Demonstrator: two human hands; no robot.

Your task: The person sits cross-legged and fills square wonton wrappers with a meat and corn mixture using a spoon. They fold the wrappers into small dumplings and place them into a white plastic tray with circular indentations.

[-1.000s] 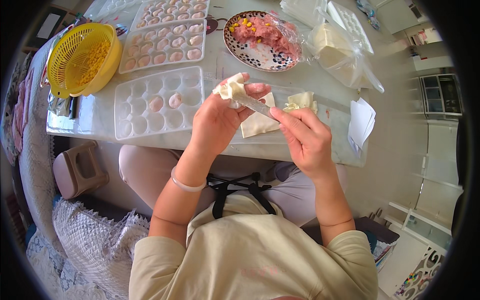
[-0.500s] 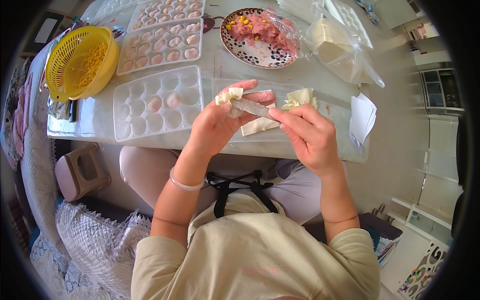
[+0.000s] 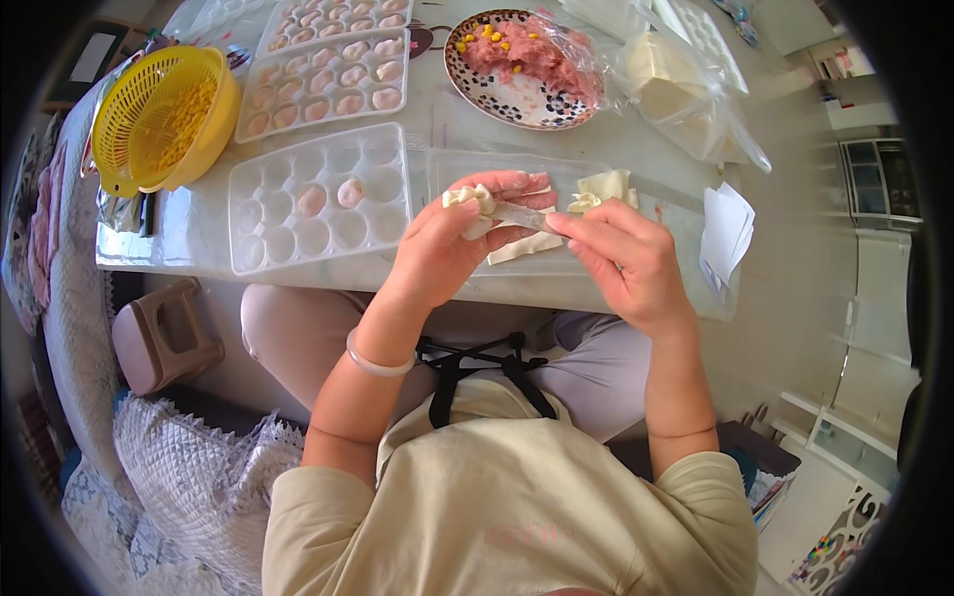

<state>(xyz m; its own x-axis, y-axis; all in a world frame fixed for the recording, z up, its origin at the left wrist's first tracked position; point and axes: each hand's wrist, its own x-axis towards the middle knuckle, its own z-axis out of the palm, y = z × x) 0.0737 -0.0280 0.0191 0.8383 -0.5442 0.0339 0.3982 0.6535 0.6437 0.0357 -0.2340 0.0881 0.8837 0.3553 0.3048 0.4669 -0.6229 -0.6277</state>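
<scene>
My left hand (image 3: 429,250) holds a wonton (image 3: 477,226), its pale wrapper bunched into folds between thumb and fingers. In my right hand (image 3: 636,266) a flat greyish stick (image 3: 525,216) is pinched, its far end against the wonton. White dust coats my left fingertips. Beyond my right fingers lie folded wonton wrappers (image 3: 602,186), and a flat wrapper (image 3: 525,247) rests below the stick, partly hidden by my hands. To the left of my hands, a white tray with round hollows (image 3: 238,199) holds two pinkish wontons (image 3: 350,193).
Fuller trays (image 3: 405,74) of wontons stand behind at the left, next to a yellow colander (image 3: 214,149) with corn (image 3: 189,124). A patterned plate (image 3: 497,104) bears minced meat (image 3: 542,65). Bagged wrappers (image 3: 668,84) and white paper sheets (image 3: 725,233) lie at the right.
The wrapper in my left hand is now bunched more tightly round the stick's end. Both hands sit slightly farther right in the view, and the whole scene has shifted a little.
</scene>
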